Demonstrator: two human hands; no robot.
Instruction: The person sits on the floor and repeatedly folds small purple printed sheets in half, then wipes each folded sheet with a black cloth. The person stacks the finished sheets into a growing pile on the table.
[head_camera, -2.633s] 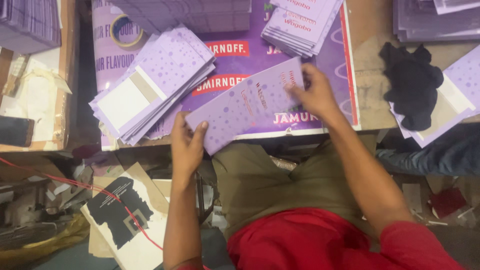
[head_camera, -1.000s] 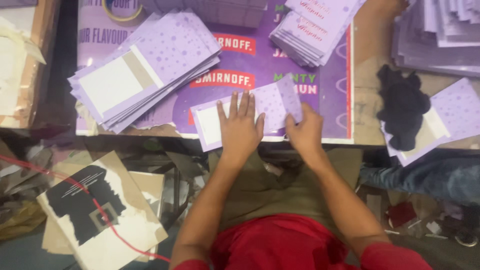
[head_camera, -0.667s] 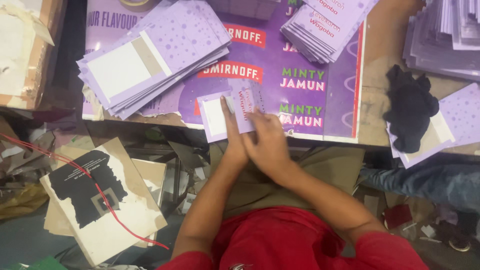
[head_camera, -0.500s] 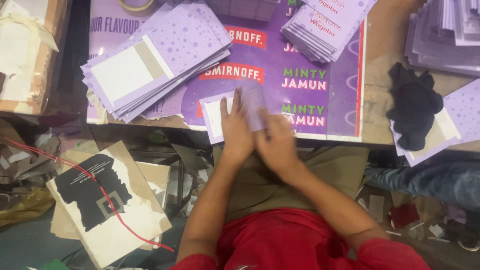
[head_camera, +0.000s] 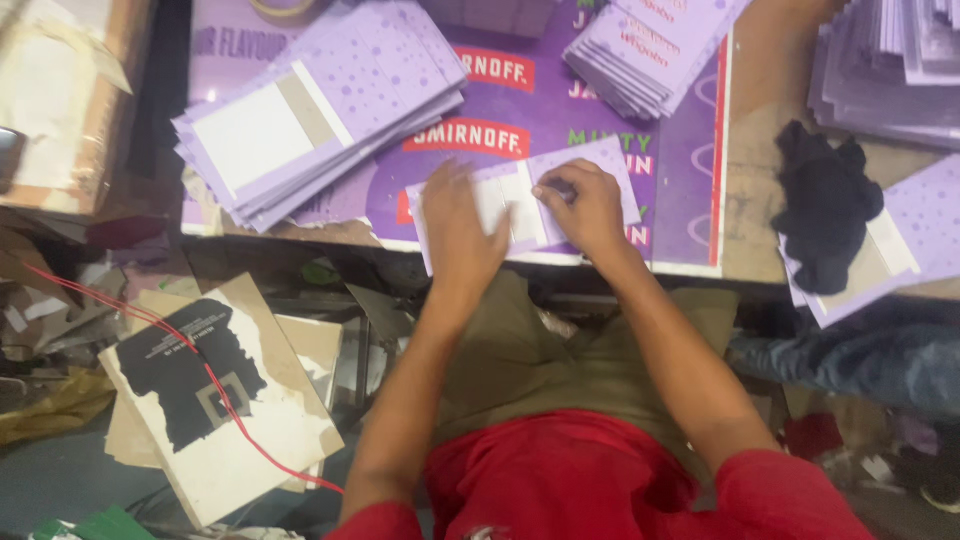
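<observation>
At the table's far left corner we see a tan board (head_camera: 60, 110), then a fanned stack (head_camera: 310, 120) of lilac sheets along the left of the purple mat (head_camera: 560, 110). Below the table edge, on the floor, lies a white card (head_camera: 220, 400) with a black shape and a red wire (head_camera: 150, 330) across it.

At the near edge of the mat, right in the middle, lies the sheet (head_camera: 520, 205) we work on. A moment ago both our hands were bunched together over its right part, pressing a raised flap; now they have parted, the flap lies down, and the sheet shows flat and wider between them. We judge the fold to be pressed and the smoothing nearly done.

Our left hand (head_camera: 460, 225) lies palm down on the sheet's left half, fingers spread and flat, gripping nothing; the forearm runs straight up from the lap. Our right hand (head_camera: 590, 205) rests on the right half, fingers curled, tips pinching or pressing a small spot near the sheet's top; we cannot tell which.

Further right sit another stack (head_camera: 650, 50) at the mat's far edge, a black cloth (head_camera: 825, 205) and more sheets (head_camera: 900, 60) at the table's right corner.
</observation>
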